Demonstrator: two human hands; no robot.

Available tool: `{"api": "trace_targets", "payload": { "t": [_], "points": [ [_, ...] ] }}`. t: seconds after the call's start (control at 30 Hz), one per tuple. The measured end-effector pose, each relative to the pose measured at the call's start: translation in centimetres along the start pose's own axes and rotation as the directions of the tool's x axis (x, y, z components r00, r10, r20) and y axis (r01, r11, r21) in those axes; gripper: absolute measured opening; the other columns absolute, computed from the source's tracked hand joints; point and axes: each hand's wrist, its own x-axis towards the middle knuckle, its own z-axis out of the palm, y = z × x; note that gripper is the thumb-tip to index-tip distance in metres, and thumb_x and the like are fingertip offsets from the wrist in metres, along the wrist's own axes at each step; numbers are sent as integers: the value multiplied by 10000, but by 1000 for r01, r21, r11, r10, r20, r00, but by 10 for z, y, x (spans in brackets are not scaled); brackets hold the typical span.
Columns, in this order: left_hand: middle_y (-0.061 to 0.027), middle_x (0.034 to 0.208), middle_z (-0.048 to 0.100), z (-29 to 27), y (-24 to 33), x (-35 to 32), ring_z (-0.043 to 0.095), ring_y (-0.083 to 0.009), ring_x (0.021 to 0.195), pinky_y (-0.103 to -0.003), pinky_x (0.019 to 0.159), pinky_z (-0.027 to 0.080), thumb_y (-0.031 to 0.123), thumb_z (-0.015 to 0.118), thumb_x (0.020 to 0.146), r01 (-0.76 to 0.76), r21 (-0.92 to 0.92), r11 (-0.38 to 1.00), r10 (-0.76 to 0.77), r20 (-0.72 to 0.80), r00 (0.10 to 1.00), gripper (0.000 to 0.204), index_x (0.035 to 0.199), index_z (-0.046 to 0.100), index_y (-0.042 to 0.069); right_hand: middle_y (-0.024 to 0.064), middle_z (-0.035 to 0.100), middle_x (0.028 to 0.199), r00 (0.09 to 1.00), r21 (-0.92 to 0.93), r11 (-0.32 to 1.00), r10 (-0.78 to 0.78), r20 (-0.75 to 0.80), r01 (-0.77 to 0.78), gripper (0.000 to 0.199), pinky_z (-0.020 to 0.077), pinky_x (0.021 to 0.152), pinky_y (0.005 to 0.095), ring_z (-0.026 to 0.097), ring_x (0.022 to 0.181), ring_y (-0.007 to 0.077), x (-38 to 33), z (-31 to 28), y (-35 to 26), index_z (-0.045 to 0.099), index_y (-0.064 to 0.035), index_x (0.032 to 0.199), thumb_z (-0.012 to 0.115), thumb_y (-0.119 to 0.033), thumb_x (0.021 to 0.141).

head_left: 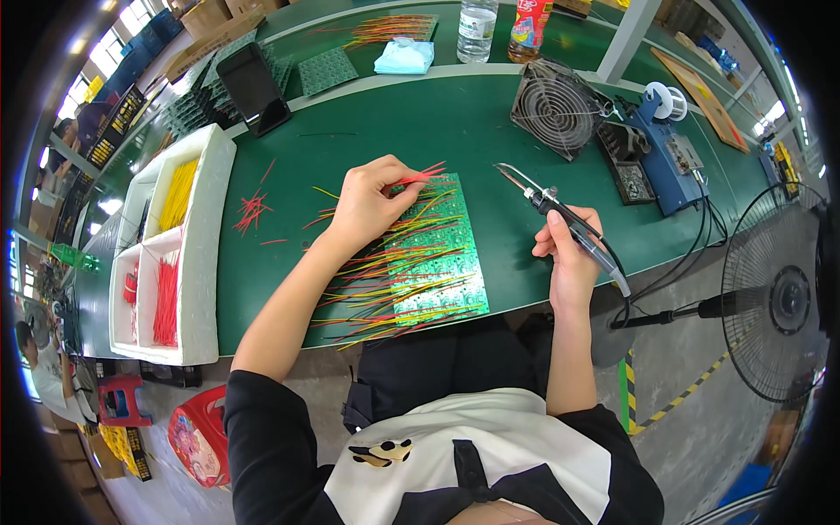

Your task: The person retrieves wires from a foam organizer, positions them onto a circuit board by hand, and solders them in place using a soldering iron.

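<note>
My left hand is closed in a pinch on a few red wires over the far left corner of a green circuit board panel. Rows of red, yellow and black wires stick out from the panel's left side toward my left forearm. Off to the panel's right, my right hand grips a soldering iron with a thin solder feed tube along it. Its tip points up and left, apart from the board. Some loose red wires lie on the green table left of my left hand.
A white foam tray holds yellow and red wires at the left. Beyond lie a phone, stacked boards, bottles and a small square fan. A blue soldering station and iron stand are at right, near a large standing fan.
</note>
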Motion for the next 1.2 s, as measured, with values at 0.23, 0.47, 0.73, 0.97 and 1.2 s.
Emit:
{"api": "trace_targets", "payload": {
  "t": [0.23, 0.47, 0.73, 0.97, 1.2],
  "points": [
    [-26, 699, 567, 0, -1, 0, 390, -79, 478, -236, 441, 316, 61, 663, 744, -30, 22, 999, 30, 32, 999, 102, 840, 693, 40, 83, 593, 648, 999, -9, 1000, -3, 47, 4, 159, 446, 460, 207, 549, 485, 109, -1, -1, 1, 518, 1, 889, 630, -97, 831],
    [-33, 707, 561, -1, -4, 1, 421, -84, 491, -235, 453, 342, 37, 654, 740, -32, 28, 999, 31, 46, 998, 123, 854, 697, 46, 87, 594, 643, 998, 26, 999, 42, 52, -43, 168, 447, 458, 208, 546, 479, 109, -3, 4, 1, 517, 1, 880, 636, -106, 826],
    [-39, 710, 559, -2, -8, 1, 464, -101, 514, -239, 470, 374, 28, 652, 740, -55, 33, 998, 53, 61, 997, 128, 857, 698, 48, 85, 588, 623, 993, 8, 997, 72, 91, -73, 159, 438, 457, 213, 542, 471, 111, -5, 9, 0, 503, -12, 845, 636, -96, 824],
    [-40, 711, 555, -3, -5, 2, 449, -104, 515, -240, 473, 364, 27, 648, 745, -46, 47, 998, 43, 69, 997, 122, 860, 689, 33, 85, 589, 623, 986, -16, 995, 98, 131, -97, 163, 431, 456, 211, 543, 472, 113, -4, 11, 0, 491, -19, 837, 634, -97, 827],
    [-38, 708, 545, -2, -6, 2, 441, -103, 523, -241, 480, 362, 25, 641, 752, -57, 18, 998, 56, 66, 996, 123, 866, 684, 28, 85, 592, 629, 984, -52, 994, 106, 145, -100, 162, 431, 460, 211, 550, 482, 114, -4, 11, 1, 495, -18, 846, 631, -103, 832]
  ]
}}
